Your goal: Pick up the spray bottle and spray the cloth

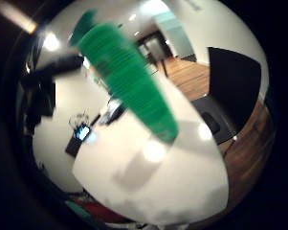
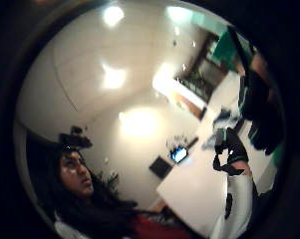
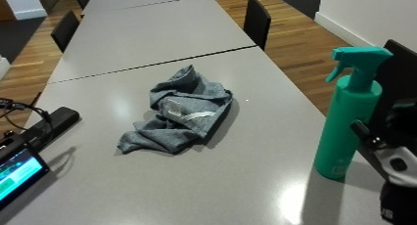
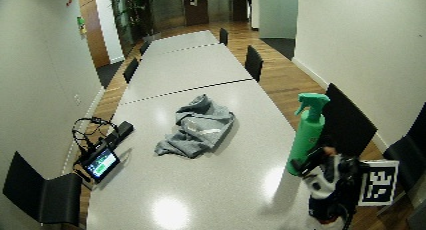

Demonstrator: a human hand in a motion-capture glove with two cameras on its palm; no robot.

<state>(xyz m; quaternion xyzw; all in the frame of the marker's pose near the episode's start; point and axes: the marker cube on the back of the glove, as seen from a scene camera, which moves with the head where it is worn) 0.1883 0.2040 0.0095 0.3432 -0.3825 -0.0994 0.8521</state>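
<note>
The grip (image 3: 399, 159) sits at the outside view's near right corner, just beside the upright green bottle (image 3: 347, 121) on the desk (image 3: 196, 186); whether its fingers touch or hold the bottle cannot be told. The grey cloth (image 3: 177, 118) lies crumpled well away from the grip, mid-desk. In the wide view a screen (image 4: 101, 163) sits at the far desk edge. In the little-finger palm view the bottle (image 1: 129, 79) looms close to the palm.
</note>
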